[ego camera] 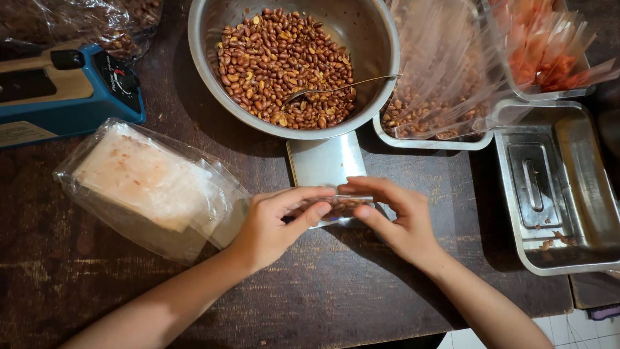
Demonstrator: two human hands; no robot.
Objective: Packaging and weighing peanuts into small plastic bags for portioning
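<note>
I am pinching a small clear plastic packet of roasted peanuts (330,208) between my left hand (271,227) and right hand (395,220), both closed on its ends, just above the dark wooden table (336,291) and in front of a small steel scale (326,160). Being light, soft and slippery, it is probably best gripped at the edges. Crowding it are 1 steel bowl of peanuts (381,39) with a spoon (336,88), a blue heat sealer (71,90), a bag of pale wafers (152,184) and steel trays (568,245).

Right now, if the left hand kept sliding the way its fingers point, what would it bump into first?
The left hand points rightward, at the small clear bag of peanuts it already pinches. Just beyond are the right hand's fingers, so it would probably meet those first, though their heights are hard to judge.
</note>
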